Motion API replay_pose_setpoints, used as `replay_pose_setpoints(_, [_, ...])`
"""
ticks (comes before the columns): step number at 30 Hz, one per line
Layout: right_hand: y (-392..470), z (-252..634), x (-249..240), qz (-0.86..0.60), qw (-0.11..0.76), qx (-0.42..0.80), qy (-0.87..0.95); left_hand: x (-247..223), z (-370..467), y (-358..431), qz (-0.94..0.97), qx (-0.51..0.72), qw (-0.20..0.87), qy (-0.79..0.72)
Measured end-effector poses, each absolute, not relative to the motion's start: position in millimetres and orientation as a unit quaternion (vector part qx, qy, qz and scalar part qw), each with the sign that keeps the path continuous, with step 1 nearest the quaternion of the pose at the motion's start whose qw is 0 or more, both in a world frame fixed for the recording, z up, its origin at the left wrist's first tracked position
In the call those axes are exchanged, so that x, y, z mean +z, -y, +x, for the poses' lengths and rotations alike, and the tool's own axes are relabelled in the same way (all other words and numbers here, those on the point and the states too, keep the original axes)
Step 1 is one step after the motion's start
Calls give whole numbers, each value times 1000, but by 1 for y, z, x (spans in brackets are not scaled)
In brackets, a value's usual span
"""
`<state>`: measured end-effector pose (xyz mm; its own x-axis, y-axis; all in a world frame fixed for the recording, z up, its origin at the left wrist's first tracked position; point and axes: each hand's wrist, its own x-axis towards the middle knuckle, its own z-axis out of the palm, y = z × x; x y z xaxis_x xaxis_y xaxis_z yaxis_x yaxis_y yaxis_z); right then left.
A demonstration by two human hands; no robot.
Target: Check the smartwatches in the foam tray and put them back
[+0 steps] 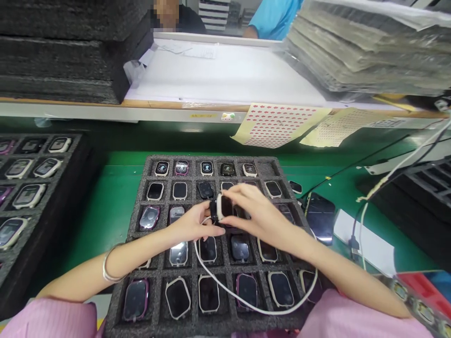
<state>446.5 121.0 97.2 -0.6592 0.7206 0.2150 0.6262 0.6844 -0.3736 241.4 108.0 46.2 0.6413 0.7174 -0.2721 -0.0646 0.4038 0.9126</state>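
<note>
Between thumb and fingers, my right hand grips a smartwatch case with a pale frame and dark screen, tilted on its side. My left hand is closed round a small black piece that sits against the back of the watch. A white cable runs from the left hand and loops across the tray to the right. Below both hands lies a dark foam tray with watch cases in its square pockets. Some are pale-framed, some purple; a few screens in the far row are lit.
A second foam tray of watches stands at left. Black foam blocks and bagged sheets sit on the shelf; sticker sheets hang from its edge. A phone and cables lie at right. Co-workers are beyond.
</note>
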Motion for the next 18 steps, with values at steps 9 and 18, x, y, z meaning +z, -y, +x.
replay_pose_setpoints(9, [-114,432,75,-349,146,133,916,39,244,-105,506,279,731,-362])
replay_pose_setpoints(18, [-113,435,59,-288,229,157,916,36,245,-102,494,306,737,-346])
